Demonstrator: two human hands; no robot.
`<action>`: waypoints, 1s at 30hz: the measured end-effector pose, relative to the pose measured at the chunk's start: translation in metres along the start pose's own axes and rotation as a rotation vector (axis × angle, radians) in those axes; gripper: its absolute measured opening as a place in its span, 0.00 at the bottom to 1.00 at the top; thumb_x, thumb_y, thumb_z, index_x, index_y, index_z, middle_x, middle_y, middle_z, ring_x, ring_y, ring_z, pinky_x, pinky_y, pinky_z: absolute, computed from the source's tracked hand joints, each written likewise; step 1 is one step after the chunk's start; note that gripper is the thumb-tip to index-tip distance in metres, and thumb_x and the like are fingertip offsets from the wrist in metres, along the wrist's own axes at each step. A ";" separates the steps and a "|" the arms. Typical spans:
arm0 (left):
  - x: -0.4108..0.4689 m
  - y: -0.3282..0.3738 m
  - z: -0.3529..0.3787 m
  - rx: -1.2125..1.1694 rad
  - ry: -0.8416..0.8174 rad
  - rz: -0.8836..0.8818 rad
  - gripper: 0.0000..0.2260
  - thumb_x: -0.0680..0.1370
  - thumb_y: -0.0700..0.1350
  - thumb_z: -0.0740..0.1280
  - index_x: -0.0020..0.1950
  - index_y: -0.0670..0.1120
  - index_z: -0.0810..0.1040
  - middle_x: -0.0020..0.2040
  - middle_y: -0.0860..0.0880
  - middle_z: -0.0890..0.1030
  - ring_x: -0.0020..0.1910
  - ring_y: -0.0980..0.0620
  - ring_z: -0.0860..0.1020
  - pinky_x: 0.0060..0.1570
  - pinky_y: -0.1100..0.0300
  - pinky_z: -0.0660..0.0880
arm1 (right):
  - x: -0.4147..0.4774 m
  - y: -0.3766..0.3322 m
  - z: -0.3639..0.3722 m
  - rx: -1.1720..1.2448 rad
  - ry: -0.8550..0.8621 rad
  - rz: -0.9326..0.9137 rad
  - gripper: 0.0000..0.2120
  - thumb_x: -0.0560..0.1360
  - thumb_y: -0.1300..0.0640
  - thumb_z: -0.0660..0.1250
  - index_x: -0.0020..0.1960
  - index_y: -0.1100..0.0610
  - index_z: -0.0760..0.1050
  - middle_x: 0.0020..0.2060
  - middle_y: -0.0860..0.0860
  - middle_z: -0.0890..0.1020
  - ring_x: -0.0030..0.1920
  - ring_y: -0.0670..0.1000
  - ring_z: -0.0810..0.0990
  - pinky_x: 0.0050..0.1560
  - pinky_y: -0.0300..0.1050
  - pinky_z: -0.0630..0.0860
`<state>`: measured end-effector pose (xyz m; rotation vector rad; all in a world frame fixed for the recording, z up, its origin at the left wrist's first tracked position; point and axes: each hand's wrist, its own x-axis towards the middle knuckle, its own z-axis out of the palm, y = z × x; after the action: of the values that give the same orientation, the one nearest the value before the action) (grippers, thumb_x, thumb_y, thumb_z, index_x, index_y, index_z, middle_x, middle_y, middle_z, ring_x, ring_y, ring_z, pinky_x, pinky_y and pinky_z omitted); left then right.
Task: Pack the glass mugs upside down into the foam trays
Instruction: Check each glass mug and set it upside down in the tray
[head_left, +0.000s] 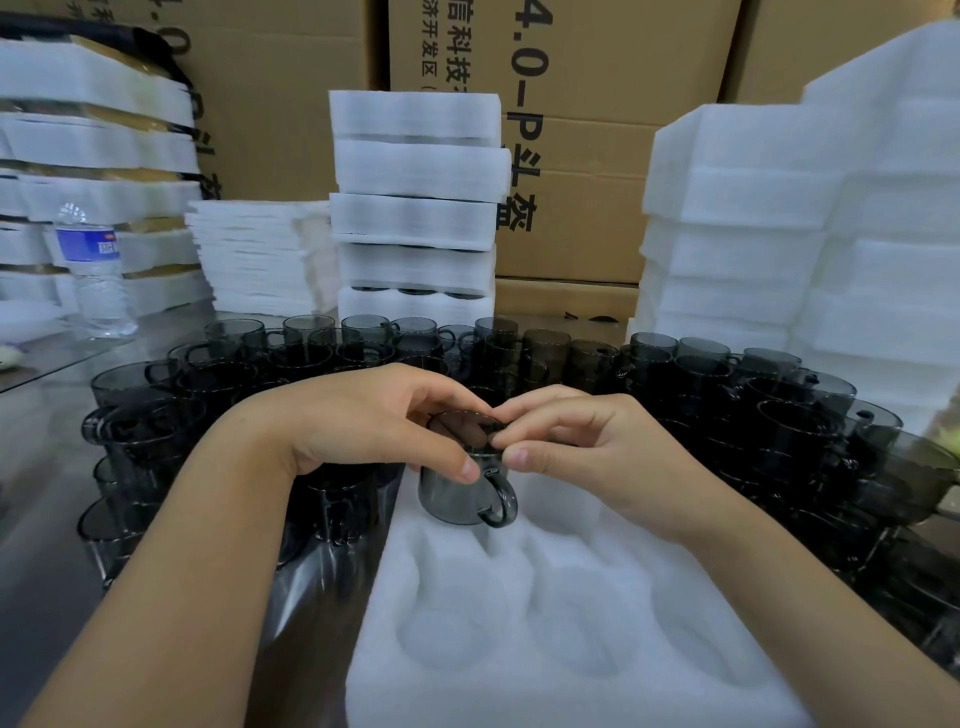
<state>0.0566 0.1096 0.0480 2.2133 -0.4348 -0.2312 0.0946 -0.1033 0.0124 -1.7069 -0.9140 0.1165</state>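
Observation:
A smoky grey glass mug (460, 493) hangs upside down over the far left corner of a white foam tray (550, 623), its handle toward me and to the right. My left hand (374, 415) grips the mug's upturned base with thumb and fingers curled round it. My right hand (576, 441) pinches the same base at its right edge. The tray's round pockets that I can see hold no mugs; the mug and my hands hide its far edge. Several more grey mugs (779, 426) stand crowded in an arc around the tray.
Stacks of foam trays stand behind the mugs at centre (415, 208), right (779, 234) and far left (93, 156). A pile of thin foam sheets (260, 260) and a water bottle (96, 275) sit at the left. Cardboard boxes (597, 130) form the back wall.

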 end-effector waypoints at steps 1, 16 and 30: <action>0.000 0.000 0.000 0.002 0.002 -0.007 0.23 0.63 0.50 0.75 0.57 0.55 0.81 0.53 0.52 0.84 0.55 0.53 0.80 0.60 0.52 0.75 | 0.000 0.000 0.000 0.000 -0.002 0.007 0.08 0.65 0.52 0.73 0.44 0.50 0.85 0.50 0.44 0.82 0.49 0.47 0.83 0.54 0.38 0.77; 0.000 -0.002 0.000 0.093 -0.063 -0.065 0.24 0.62 0.45 0.75 0.57 0.56 0.78 0.53 0.55 0.83 0.55 0.57 0.80 0.62 0.52 0.74 | 0.000 0.004 0.001 -0.113 -0.047 0.067 0.08 0.70 0.52 0.71 0.46 0.42 0.83 0.47 0.45 0.81 0.47 0.47 0.83 0.58 0.52 0.77; 0.003 -0.006 0.001 0.192 -0.048 -0.124 0.27 0.57 0.58 0.78 0.55 0.62 0.77 0.51 0.59 0.82 0.50 0.60 0.80 0.57 0.56 0.77 | 0.000 0.005 0.001 -0.204 -0.096 0.077 0.09 0.67 0.51 0.76 0.45 0.40 0.83 0.49 0.44 0.79 0.44 0.47 0.81 0.53 0.48 0.78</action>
<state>0.0601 0.1110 0.0429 2.4301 -0.3587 -0.3206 0.0967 -0.1028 0.0080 -1.9404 -0.9576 0.1620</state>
